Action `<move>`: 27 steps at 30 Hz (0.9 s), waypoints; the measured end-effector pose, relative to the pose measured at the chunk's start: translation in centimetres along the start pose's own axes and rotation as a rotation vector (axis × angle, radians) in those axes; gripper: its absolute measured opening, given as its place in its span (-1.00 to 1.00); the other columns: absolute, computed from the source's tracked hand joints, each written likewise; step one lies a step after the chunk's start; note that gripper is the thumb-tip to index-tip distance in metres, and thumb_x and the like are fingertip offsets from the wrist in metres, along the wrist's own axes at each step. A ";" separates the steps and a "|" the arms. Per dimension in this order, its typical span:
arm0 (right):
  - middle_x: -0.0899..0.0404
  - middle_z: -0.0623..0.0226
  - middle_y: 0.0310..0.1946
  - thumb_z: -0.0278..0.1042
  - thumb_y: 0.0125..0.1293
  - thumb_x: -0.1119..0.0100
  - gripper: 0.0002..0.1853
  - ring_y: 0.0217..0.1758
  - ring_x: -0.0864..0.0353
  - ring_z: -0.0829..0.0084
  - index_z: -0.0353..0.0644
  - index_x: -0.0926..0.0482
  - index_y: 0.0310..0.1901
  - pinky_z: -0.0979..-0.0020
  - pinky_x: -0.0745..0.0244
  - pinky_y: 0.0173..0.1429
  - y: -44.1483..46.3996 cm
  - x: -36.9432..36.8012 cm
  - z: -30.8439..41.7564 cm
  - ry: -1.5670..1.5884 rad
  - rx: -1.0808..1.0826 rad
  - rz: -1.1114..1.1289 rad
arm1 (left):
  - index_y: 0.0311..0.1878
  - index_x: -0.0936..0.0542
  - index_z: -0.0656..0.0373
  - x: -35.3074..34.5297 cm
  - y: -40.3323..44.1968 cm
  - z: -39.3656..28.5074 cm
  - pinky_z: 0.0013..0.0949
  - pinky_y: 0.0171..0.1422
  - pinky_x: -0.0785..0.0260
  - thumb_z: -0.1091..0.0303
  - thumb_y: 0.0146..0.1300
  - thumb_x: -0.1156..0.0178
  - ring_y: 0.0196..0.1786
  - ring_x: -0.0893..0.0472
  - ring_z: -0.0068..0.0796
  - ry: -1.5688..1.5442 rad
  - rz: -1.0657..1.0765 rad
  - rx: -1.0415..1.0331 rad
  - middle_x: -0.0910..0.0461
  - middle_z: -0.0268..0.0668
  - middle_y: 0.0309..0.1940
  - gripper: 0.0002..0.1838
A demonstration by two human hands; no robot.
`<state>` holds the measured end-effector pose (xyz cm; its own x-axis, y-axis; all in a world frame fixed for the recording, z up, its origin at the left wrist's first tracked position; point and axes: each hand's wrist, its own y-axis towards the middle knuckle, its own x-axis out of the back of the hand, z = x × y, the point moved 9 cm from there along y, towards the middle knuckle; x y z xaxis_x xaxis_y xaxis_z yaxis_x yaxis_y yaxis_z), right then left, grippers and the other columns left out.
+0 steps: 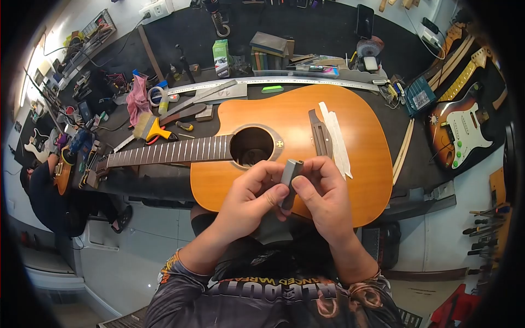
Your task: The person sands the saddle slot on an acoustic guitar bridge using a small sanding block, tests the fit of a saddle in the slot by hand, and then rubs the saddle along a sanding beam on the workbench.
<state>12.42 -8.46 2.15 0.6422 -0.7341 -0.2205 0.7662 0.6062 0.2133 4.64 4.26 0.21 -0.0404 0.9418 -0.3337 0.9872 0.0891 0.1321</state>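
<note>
Between my two hands is a small grey block [291, 170], possibly wrapped in sandpaper, held above the guitar's lower front edge. My left hand [249, 199] grips it from the left with the thumb on its face. From the other side, the thumb and fingers of my right hand [326, 199] pinch it. Under them lies an acoustic guitar [363, 136] with a natural-coloured top and its neck pointing left. Its dark bridge [320, 133] bears no strings, and strips of white tape [340, 145] run along the bridge's right side.
Behind the guitar are a long steel ruler [257, 80], a stack of sanding blocks [269, 46] and a green-white box [221, 57]. A yellow-handled brush [150, 128] lies left, near the neck. A sunburst electric guitar [462, 128] is at right. Another person [49, 197] sits far left.
</note>
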 end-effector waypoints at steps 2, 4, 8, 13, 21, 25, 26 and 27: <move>-0.75 0.34 -0.02 -0.43 0.71 -0.41 -0.73 -0.01 -0.75 0.61 -0.27 -0.55 0.24 0.46 -0.69 0.09 -0.1 0.0 -0.2 0.015 -0.016 0.015 | 0.49 -0.53 0.29 -0.1 0.1 0.7 -0.38 -0.07 -0.75 0.29 0.80 -0.27 -0.07 -0.81 -0.50 -0.087 0.023 0.037 -0.73 -0.25 0.12 -0.61; -0.74 0.34 -0.04 -0.41 0.71 -0.42 -0.73 -0.06 -0.75 0.63 -0.26 -0.54 0.24 0.48 -0.70 -0.01 -0.2 0.1 -0.5 0.039 -0.036 0.022 | 0.51 -0.51 0.29 -0.3 0.0 1.4 -0.38 -0.08 -0.74 0.27 0.81 -0.26 -0.10 -0.83 -0.46 -0.131 0.020 0.056 -0.73 -0.23 0.12 -0.59; -0.71 0.37 -0.09 -0.39 0.72 -0.43 -0.71 -0.11 -0.71 0.66 -0.23 -0.52 0.25 0.50 -0.68 -0.08 -0.4 0.1 -0.3 0.021 -0.013 -0.003 | 0.52 -0.49 0.26 -0.5 -0.1 2.7 -0.39 -0.11 -0.72 0.25 0.81 -0.25 -0.11 -0.84 -0.41 -0.339 0.054 0.149 -0.73 -0.21 0.12 -0.58; -0.65 0.40 -0.05 -0.45 0.70 -0.42 -0.71 -0.03 -0.67 0.65 -0.22 -0.52 0.26 0.49 -0.62 0.07 -0.7 0.8 0.3 -0.020 0.035 -0.012 | 0.50 -0.47 0.24 -0.8 0.1 2.7 -0.39 -0.11 -0.70 0.24 0.80 -0.25 -0.12 -0.84 -0.41 -0.404 0.068 0.150 -0.73 -0.20 0.12 -0.59; -0.65 0.39 -0.01 -0.58 0.59 -0.44 -0.65 -0.06 -0.63 0.55 -0.21 -0.63 0.32 0.47 -0.57 0.05 -1.7 1.7 1.3 -0.310 0.224 -0.026 | 0.46 -0.51 0.25 -1.6 0.2 1.4 -0.45 -0.10 -0.63 0.28 0.79 -0.24 -0.11 -0.81 -0.50 -0.142 -0.014 0.067 -0.74 -0.24 0.11 -0.63; -0.64 0.31 0.09 -0.59 0.58 -0.44 -0.57 -0.03 -0.66 0.51 -0.22 -0.62 0.40 0.44 -0.58 0.12 -1.6 1.6 2.0 -0.237 0.248 -0.010 | 0.46 -0.51 0.25 -1.5 0.2 1.9 -0.46 -0.12 -0.59 0.29 0.79 -0.23 -0.13 -0.78 -0.56 -0.087 0.004 0.084 -0.73 -0.27 0.06 -0.64; -0.64 0.30 0.12 -0.60 0.57 -0.43 -0.56 -0.03 -0.67 0.49 -0.22 -0.62 0.41 0.43 -0.58 0.14 -1.5 1.7 2.3 -0.248 0.254 -0.004 | 0.46 -0.51 0.24 -1.6 0.2 1.9 -0.47 -0.12 -0.57 0.27 0.80 -0.22 -0.13 -0.76 -0.58 -0.092 0.004 0.089 -0.72 -0.28 0.04 -0.64; -0.63 0.28 0.14 -0.61 0.57 -0.43 -0.55 -0.02 -0.68 0.48 -0.22 -0.62 0.42 0.41 -0.59 0.16 -1.5 1.8 2.4 -0.260 0.260 0.000 | 0.46 -0.51 0.23 -1.7 0.2 2.0 -0.47 -0.11 -0.56 0.26 0.81 -0.21 -0.13 -0.74 -0.59 -0.098 0.006 0.095 -0.71 -0.29 0.02 -0.64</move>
<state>12.33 -11.41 3.70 0.5894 -0.8075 0.0221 0.7131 0.5330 0.4554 5.24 2.04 -1.05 -0.0241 0.9056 -0.4234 0.9977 0.0487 0.0472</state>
